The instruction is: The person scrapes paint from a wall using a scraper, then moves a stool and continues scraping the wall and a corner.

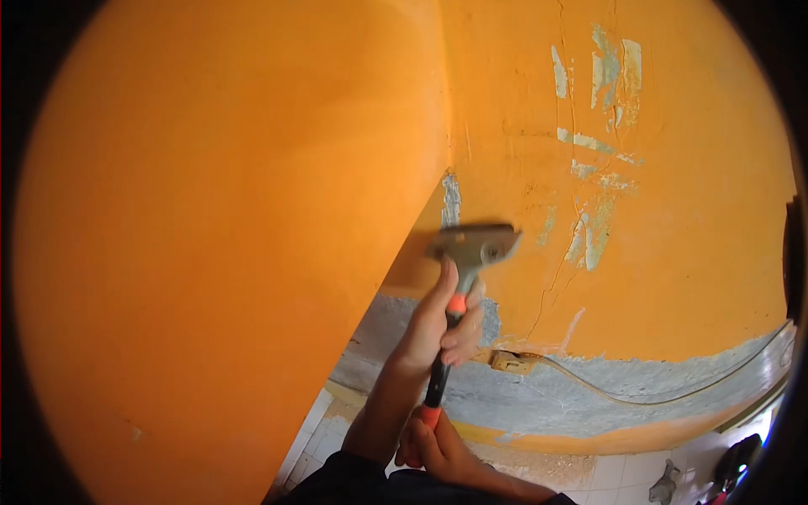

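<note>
A long-handled scraper with a wide grey head and a black handle with orange-red bands is held out before the orange wall. My left hand is wrapped round the upper handle just below the head, its thumb laid along the neck. Lower down, my right hand grips the orange-red end of the handle. The blade edge, blurred, overlaps the wall near the corner, just below a narrow strip of bare grey plaster.
A large orange surface fills the left side. Cracks and chipped paint patches mark the wall. Lower down, a socket box with a cable crosses bare grey plaster. Dark items lie on the tiled floor.
</note>
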The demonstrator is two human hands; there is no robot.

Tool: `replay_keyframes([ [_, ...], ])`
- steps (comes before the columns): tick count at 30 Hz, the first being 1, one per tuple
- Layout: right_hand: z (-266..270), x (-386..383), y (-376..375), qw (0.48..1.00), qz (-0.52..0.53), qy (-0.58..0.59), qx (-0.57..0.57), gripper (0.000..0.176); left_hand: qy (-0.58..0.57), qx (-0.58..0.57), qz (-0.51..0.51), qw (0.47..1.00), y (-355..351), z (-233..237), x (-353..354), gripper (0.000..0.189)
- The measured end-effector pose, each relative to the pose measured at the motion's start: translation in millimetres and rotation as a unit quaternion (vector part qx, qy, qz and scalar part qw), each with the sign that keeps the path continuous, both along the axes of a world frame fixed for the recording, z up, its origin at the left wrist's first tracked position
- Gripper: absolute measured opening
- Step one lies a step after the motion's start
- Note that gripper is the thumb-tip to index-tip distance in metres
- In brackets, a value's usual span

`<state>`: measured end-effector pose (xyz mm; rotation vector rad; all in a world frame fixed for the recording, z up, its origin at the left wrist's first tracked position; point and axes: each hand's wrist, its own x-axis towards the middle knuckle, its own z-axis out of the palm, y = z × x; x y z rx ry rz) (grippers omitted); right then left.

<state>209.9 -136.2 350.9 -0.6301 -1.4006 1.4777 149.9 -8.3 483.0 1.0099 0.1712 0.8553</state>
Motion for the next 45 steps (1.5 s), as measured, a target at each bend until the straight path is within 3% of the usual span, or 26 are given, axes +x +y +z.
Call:
replay_keyframes([
  [4,23,0,5,1.0,0.011,0.004,0.022,0.022,0.006,0.026,0.006,1.0,2,26,-1,0.057],
  [8,14,-1,4,1.0,0.008,0.023,0.004,0.021,0.015,0.01,-0.001,1.0,-3,7,0,0.058],
  [12,39,-1,11,0.998,-0.01,-0.012,0.053,0.021,-0.011,0.038,-0.007,0.999,7,31,-3,0.058],
  [17,15,-3,-4,1.0,-0.009,0.009,-0.004,0.021,-0.004,0.015,-0.014,1.0,-1,8,0,0.057],
  [21,34,0,10,1.0,0.008,0.009,0.026,0.023,-0.013,0.019,-0.011,1.0,2,34,0,0.057],
  [24,21,-1,-6,0.998,0.017,0.052,-0.022,0.021,-0.009,0.019,-0.01,1.0,-4,10,3,0.057],
  [29,33,5,3,1.0,0.017,0.014,-0.01,0.021,-0.025,0.029,-0.016,0.999,3,36,3,0.058],
  [32,20,2,-7,0.999,0.019,0.037,-0.008,0.021,-0.014,-0.001,-0.011,1.0,-4,9,4,0.058],
  [36,26,6,1,0.999,0.016,0.026,-0.008,0.021,-0.029,-0.023,-0.022,0.999,-3,17,3,0.058],
  [38,38,9,3,0.998,0.032,0.044,-0.011,0.022,-0.042,0.025,-0.017,0.999,3,35,3,0.057],
  [42,23,3,-4,0.998,0.013,0.054,-0.008,0.024,-0.025,0.026,-0.013,0.999,-3,9,4,0.057],
  [45,31,3,11,1.0,-0.009,0.007,0.024,0.024,-0.029,0.014,-0.014,0.999,2,36,3,0.057],
])
